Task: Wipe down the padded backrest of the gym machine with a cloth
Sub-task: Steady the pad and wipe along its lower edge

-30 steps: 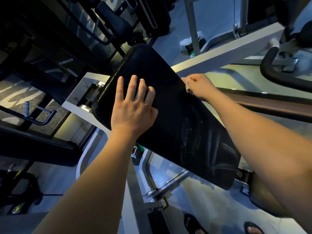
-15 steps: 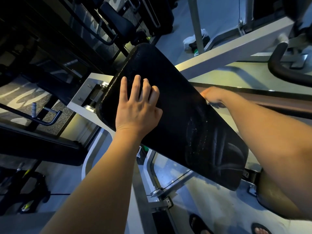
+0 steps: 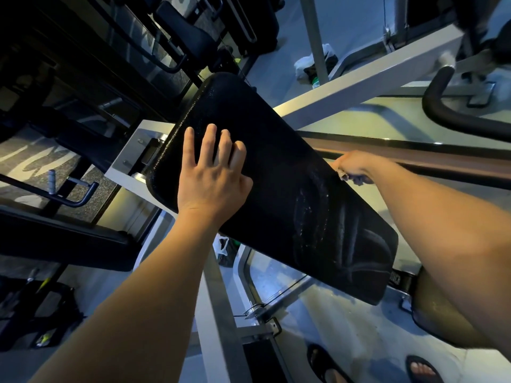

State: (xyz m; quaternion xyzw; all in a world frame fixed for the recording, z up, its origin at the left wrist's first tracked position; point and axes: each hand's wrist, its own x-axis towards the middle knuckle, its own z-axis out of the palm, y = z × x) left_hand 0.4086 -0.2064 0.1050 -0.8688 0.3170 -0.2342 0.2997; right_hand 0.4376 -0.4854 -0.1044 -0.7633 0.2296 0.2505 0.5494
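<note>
The black padded backrest (image 3: 276,172) runs diagonally from upper left to lower right, with pale wet streaks on its lower half. My left hand (image 3: 213,172) lies flat on the pad's upper part, fingers straight and spread. My right hand (image 3: 352,167) is at the pad's right edge, fingers curled round a small pale cloth (image 3: 344,176), of which only a scrap shows below the fist.
A white frame beam (image 3: 359,81) crosses behind the pad at upper right. A black curved handle (image 3: 442,106) stands at far right. Dark machines fill the left. A grey upright post (image 3: 218,299) and my sandalled feet (image 3: 423,369) are below.
My right hand with the cloth has slid down along the pad's right edge. My left hand has stayed pressed on the pad.
</note>
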